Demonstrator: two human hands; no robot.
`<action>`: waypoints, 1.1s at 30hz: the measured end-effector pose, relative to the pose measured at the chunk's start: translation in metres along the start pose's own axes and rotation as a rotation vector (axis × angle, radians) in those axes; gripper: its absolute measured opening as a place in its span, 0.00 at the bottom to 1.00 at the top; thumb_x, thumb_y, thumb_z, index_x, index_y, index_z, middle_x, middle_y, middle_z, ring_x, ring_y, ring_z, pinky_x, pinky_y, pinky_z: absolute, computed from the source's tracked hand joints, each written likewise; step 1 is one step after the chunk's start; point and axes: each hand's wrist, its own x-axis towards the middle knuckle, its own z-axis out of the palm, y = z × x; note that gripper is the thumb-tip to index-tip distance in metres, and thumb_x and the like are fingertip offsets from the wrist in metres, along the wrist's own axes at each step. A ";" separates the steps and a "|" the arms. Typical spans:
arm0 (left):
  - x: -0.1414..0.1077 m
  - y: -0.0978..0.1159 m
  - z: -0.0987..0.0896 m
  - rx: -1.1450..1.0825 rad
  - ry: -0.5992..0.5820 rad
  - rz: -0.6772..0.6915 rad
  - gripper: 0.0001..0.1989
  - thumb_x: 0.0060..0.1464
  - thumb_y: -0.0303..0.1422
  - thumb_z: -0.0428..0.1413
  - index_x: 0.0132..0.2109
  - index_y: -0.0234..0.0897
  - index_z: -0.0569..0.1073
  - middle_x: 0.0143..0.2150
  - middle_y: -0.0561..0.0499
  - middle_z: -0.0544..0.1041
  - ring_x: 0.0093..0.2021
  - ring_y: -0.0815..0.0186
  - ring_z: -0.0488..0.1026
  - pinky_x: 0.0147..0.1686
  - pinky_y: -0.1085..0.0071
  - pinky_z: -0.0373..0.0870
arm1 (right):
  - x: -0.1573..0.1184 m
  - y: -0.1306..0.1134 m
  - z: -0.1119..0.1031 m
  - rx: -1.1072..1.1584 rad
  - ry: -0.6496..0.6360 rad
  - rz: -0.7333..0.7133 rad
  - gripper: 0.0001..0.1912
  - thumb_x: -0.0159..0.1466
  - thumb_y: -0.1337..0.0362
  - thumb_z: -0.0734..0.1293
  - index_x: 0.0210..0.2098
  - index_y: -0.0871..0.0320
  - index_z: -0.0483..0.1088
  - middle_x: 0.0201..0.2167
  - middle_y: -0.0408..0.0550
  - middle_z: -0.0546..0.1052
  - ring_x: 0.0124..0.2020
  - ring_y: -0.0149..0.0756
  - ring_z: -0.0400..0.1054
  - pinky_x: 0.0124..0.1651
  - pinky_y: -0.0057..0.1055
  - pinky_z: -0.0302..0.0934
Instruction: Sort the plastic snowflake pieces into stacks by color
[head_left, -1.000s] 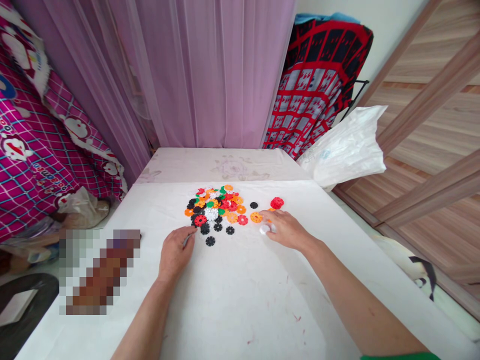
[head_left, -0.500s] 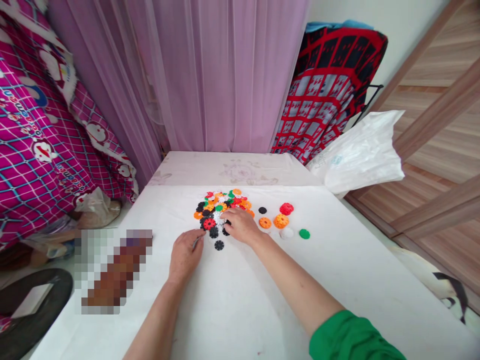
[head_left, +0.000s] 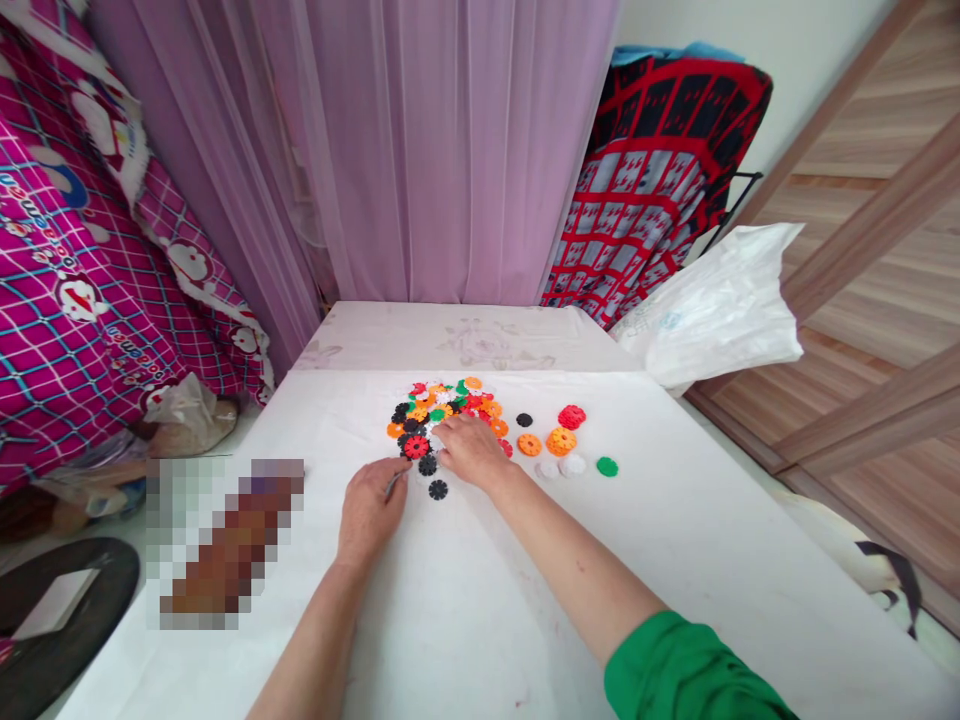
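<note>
A pile of snowflake discs (head_left: 420, 412) in red, orange, black, green and white lies on the white-covered table. My right hand (head_left: 474, 450) reaches into its near side, fingers bent down and drawn together beside white discs; what its fingertips hold, if anything, is hidden. At the pile's near left edge rests my left hand (head_left: 373, 508), fingers loosely stretched towards a red disc (head_left: 415, 447), with a grey ring on one finger. A black disc (head_left: 427, 465) lies between the hands, and another black disc (head_left: 438, 490) sits closer to me.
Right of the pile are sorted discs: black (head_left: 524, 420), red (head_left: 571, 417), orange (head_left: 561, 441), white (head_left: 574, 465) and green (head_left: 607, 467). A blurred-out patch (head_left: 232, 550) covers the table's left side. A white plastic bag (head_left: 720, 310) stands beyond the right edge.
My right hand has shifted slightly left and covers a black disc seen before. A red disc at the pile's right edge now shows. My left hand stays in place.
</note>
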 end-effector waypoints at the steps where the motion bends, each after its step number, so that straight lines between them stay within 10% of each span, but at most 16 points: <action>1: 0.000 0.000 0.000 -0.004 0.000 0.003 0.15 0.57 0.35 0.48 0.42 0.43 0.79 0.43 0.49 0.82 0.45 0.58 0.77 0.50 0.59 0.71 | 0.000 -0.001 -0.002 0.004 -0.011 0.003 0.14 0.62 0.66 0.63 0.47 0.57 0.72 0.45 0.53 0.75 0.48 0.43 0.66 0.48 0.36 0.60; 16: 0.000 -0.002 0.000 -0.007 -0.007 0.010 0.15 0.57 0.35 0.47 0.42 0.43 0.79 0.43 0.49 0.81 0.45 0.59 0.77 0.50 0.58 0.71 | 0.000 -0.003 -0.011 0.023 -0.034 0.062 0.17 0.60 0.65 0.65 0.50 0.56 0.70 0.46 0.53 0.77 0.48 0.43 0.70 0.46 0.35 0.61; 27: 0.000 -0.001 0.001 0.015 -0.005 0.008 0.15 0.57 0.36 0.47 0.42 0.43 0.79 0.44 0.49 0.81 0.46 0.58 0.77 0.51 0.59 0.71 | -0.114 0.092 -0.027 0.114 0.139 0.370 0.22 0.57 0.66 0.65 0.52 0.52 0.67 0.43 0.45 0.78 0.45 0.39 0.69 0.46 0.32 0.59; 33: 0.001 -0.001 -0.002 0.030 -0.023 0.015 0.16 0.58 0.37 0.46 0.42 0.43 0.79 0.45 0.49 0.81 0.47 0.57 0.77 0.52 0.58 0.70 | -0.134 0.102 -0.022 0.076 0.083 0.336 0.20 0.57 0.69 0.64 0.49 0.54 0.68 0.41 0.45 0.78 0.45 0.40 0.68 0.47 0.35 0.56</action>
